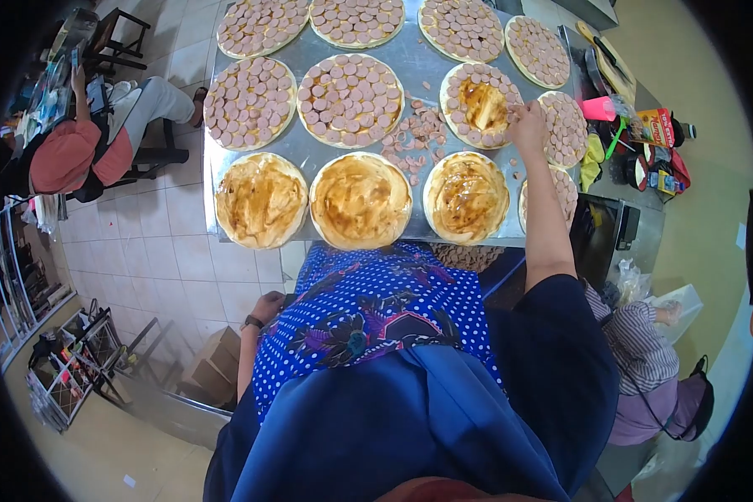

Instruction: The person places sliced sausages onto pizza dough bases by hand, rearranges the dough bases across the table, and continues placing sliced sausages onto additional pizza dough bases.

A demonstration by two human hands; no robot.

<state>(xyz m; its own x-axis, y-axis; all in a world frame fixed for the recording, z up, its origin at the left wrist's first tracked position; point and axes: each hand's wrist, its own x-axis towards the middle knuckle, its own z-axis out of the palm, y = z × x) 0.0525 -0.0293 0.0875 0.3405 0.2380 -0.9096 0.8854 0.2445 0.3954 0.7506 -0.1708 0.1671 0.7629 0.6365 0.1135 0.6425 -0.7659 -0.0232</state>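
My right hand [527,125] is over the right edge of a round pizza base [484,109], its fingers drawn together. What they hold, if anything, is hidden. Sausage slices ring that base, and brown sauce shows in its middle. Loose sausage slices [414,138] lie on the metal table just left of it. Three bases in the near row, a left one [261,201], a middle one [361,201] and a right one [466,197], carry only sauce. My left hand [268,306], a dark band at its wrist, hangs low beside my blue dotted apron; its fingers are mostly out of sight.
Several sausage-covered bases, such as one [350,100], fill the far rows of the metal table [212,159]. Right of it are a pink cup [598,108], a green utensil [617,138] and packets. One person [79,155] sits left; another [648,351] is at lower right.
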